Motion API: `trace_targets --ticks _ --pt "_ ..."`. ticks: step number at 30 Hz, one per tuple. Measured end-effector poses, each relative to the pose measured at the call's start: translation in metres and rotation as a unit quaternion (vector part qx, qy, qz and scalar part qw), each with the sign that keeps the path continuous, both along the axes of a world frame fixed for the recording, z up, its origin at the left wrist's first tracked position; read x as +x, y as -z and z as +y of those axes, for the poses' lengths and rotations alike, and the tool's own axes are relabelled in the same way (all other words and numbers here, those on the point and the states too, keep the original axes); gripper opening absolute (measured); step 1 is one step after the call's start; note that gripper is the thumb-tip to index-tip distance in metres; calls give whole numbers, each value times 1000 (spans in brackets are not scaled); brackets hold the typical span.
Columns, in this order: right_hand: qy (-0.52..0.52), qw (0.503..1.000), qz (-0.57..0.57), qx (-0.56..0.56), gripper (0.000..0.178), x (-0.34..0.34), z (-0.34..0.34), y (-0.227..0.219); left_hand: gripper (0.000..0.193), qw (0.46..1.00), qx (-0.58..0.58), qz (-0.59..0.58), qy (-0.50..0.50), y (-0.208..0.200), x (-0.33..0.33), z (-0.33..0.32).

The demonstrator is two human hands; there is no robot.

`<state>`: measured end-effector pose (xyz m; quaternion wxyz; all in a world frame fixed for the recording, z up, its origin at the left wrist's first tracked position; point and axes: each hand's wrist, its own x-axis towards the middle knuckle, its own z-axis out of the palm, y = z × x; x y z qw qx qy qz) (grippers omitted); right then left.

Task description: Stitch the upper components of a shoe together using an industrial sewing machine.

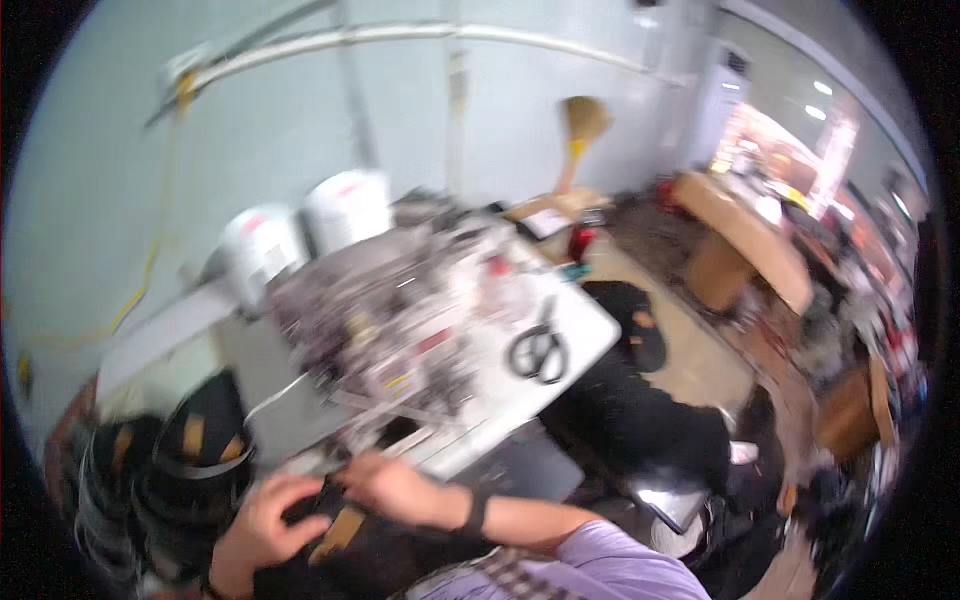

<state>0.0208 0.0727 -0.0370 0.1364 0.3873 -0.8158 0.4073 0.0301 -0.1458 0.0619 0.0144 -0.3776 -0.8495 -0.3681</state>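
A black fabric piece with a tan patch [338, 534] lies low in front of me, and both hands are on it. My left hand [262, 528] curls around its left side, with thumb and forefinger bent over the dark cloth. At its upper edge, my right hand [392, 490] has its fingers drawn together on the cloth; a dark band circles that wrist. Motion blur hides the exact fingertip contact. To the left stand nested stacks of black cap-like pieces [205, 425], some with similar tan patches.
Ahead is a white table [505, 400] bearing a blurred machine-like heap [370, 300] and black-handled scissors [538, 352]. Two white bucket-like containers [347, 210] stand behind, near the wall. More black fabric [640, 420] is piled at right. Beyond are cardboard boxes [745, 240] and a brush [583, 125].
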Motion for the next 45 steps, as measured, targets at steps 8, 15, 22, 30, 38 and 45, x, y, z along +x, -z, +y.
trace_targets --ticks 8,15,22,30,38,45 --pt "-13 997 5 -73 37 20 14 16 13 992 -11 -123 13 25 -14 -8" --pt "-8 982 -63 -180 31 32 55 -78 12 995 2 -100 19 27 -12 -9" --pt "-181 792 261 -521 10 96 78 -205 14 977 -20 -203 -56 44 -15 -16" --pt "-406 850 194 -276 20 91 100 -224 16 986 8 -163 -32 32 -14 -12" --pt "-487 831 30 -267 22 89 99 -211 12 968 66 -231 -70 25 -20 -39" --pt "-394 788 12 -473 21 85 103 -212 24 940 -146 -203 -230 40 -19 -126"
